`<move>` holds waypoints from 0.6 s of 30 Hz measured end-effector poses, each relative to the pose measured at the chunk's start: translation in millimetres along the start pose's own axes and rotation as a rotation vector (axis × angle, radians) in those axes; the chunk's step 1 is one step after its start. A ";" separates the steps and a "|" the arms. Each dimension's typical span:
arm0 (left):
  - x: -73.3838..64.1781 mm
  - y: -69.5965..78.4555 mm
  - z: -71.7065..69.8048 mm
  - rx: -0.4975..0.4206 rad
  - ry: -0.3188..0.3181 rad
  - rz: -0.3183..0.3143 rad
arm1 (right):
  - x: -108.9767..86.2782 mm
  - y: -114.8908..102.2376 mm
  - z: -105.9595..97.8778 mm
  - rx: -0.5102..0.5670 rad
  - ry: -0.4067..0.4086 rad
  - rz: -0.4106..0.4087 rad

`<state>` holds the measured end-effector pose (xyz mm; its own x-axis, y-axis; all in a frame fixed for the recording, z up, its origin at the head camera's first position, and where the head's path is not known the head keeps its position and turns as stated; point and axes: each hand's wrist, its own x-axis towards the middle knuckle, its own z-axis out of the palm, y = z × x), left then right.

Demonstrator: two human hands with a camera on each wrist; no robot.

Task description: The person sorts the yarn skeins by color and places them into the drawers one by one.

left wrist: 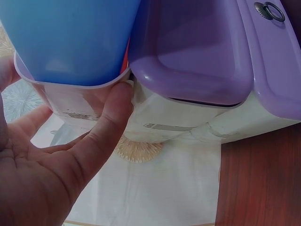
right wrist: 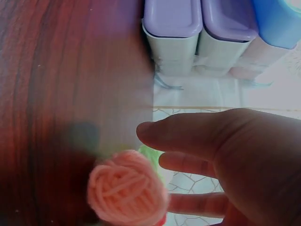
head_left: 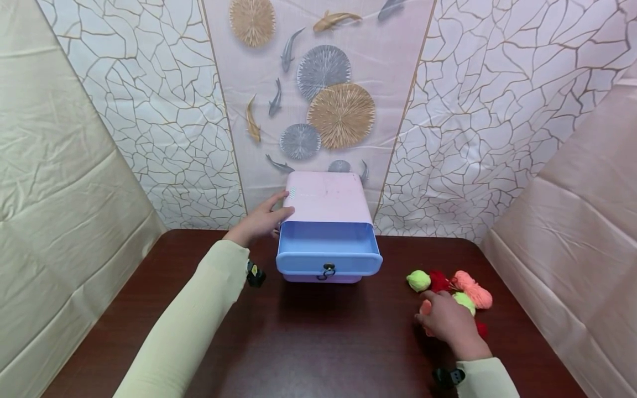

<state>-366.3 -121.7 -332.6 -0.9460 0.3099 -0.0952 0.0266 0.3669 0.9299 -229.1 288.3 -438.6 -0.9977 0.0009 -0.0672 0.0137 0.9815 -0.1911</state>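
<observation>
A stacked drawer unit [head_left: 328,196] with a pink-white top stands at the back of the table. Its top blue drawer [head_left: 298,264] is pulled out, and no contents show inside. My left hand [head_left: 261,222] rests against the unit's left side; in the left wrist view the thumb [left wrist: 117,103] touches the casing rim beside the blue drawer. Over on the right, my right hand [head_left: 450,319] is at a peach yarn ball [right wrist: 127,188], with thumb and fingers extended and apart. Part of that ball is hidden by the hand in the head view.
Around the right hand lie a green yarn ball [head_left: 418,281], a dark red one [head_left: 439,281], peach yarn skeins [head_left: 473,290] and another green ball [head_left: 465,302]. Purple drawers [left wrist: 197,56] sit below the blue one. Patterned cloth [head_left: 473,138] hangs behind the brown table [head_left: 318,342].
</observation>
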 end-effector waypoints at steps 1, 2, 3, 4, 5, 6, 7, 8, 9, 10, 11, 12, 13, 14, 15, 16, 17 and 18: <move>-0.4 0.4 -0.1 0.002 -0.002 0.002 | 0.4 0.6 1.0 -0.002 -0.008 0.004; -0.7 0.7 -0.1 0.005 -0.003 0.003 | 0.7 1.2 2.3 -0.004 -0.015 0.008; -1.1 1.0 -0.1 0.008 -0.004 0.002 | 1.0 1.8 3.5 -0.005 -0.023 0.012; -1.4 1.4 -0.3 0.013 -0.005 0.002 | 1.3 2.3 4.8 -0.008 -0.026 0.014; -1.6 1.7 -0.4 0.017 -0.004 0.001 | 1.3 2.6 5.8 -0.011 -0.025 0.013; -1.8 1.9 -0.4 0.018 -0.003 -0.002 | 1.2 2.9 7.1 -0.012 -0.021 0.011; -2.3 2.2 -0.6 0.026 -0.002 -0.002 | 1.1 3.1 8.5 -0.013 -0.015 0.007; -2.0 2.2 -0.5 0.027 0.000 -0.004 | 0.7 3.2 9.8 -0.014 -0.006 0.000; -1.8 2.0 -0.5 0.029 0.001 -0.006 | 0.3 3.3 11.2 -0.016 0.008 -0.009; -1.4 1.8 -0.5 0.031 0.003 -0.006 | -0.2 3.3 12.4 -0.020 0.026 -0.020; -0.9 1.6 -0.5 0.031 0.006 -0.008 | -0.4 3.4 13.4 -0.020 0.043 -0.032; -0.6 1.4 -0.6 0.031 0.009 -0.009 | -0.4 3.6 14.5 -0.020 0.057 -0.044; 0.0 0.9 -0.4 0.033 0.011 -0.008 | -0.6 3.7 15.6 -0.022 0.069 -0.055; 0.4 0.6 -0.4 0.031 0.012 -0.008 | -0.6 3.9 16.4 -0.019 0.080 -0.065; 0.6 0.3 -0.3 0.032 0.013 -0.008 | -0.3 4.2 17.2 -0.014 0.086 -0.075; 0.7 0.2 -0.3 0.033 0.014 -0.007 | 0.0 4.4 17.9 -0.008 0.091 -0.084; 0.7 0.1 -0.3 0.032 0.014 -0.006 | 0.3 4.4 18.4 -0.001 0.094 -0.093; 0.4 0.2 -0.3 0.033 0.014 -0.006 | 0.3 4.4 18.9 0.004 0.095 -0.099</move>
<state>-366.8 -121.8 -332.4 -0.9507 0.2953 -0.0951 0.0318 0.3977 0.9170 -228.1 289.0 -457.9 -0.9959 -0.0779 0.0450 -0.0853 0.9768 -0.1966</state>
